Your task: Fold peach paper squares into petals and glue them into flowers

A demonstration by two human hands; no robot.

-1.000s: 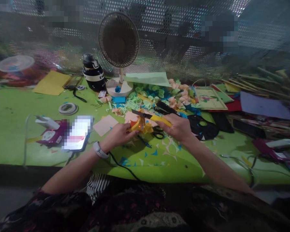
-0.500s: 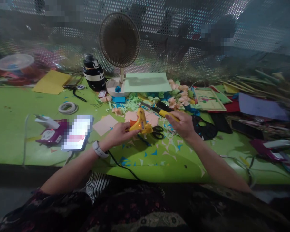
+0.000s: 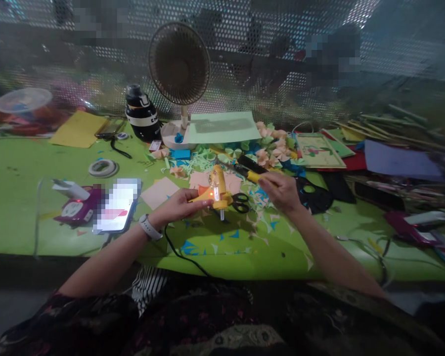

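Note:
My left hand (image 3: 178, 203), with a white watch strap at the wrist, is closed round the handle of a yellow glue gun (image 3: 218, 185). A small orange light glows on its side, and a clear glue stick (image 3: 222, 214) pokes out of its rear end towards me. My right hand (image 3: 282, 192) grips a yellow-and-black hand tool (image 3: 254, 175) with a narrow metal tip pointing left, near the gun's front; its exact kind is unclear. Black-handled scissors (image 3: 240, 202) lie just right of the gun. Peach paper sheets (image 3: 198, 182) are under and behind it.
Paper scraps (image 3: 233, 235) and paper flowers (image 3: 280, 148) litter the green table (image 3: 133, 247). A fan (image 3: 180, 64), a black bottle (image 3: 143, 116) and a light-green sheet (image 3: 224, 126) stand or lie behind. Left are a lit phone (image 3: 118, 205) and tape roll (image 3: 103, 168); a black cord (image 3: 181, 257) crosses the front edge.
My left hand has turned the glue gun so its labelled side and rear glue stick now show. My right hand keeps the tool in nearly the same place.

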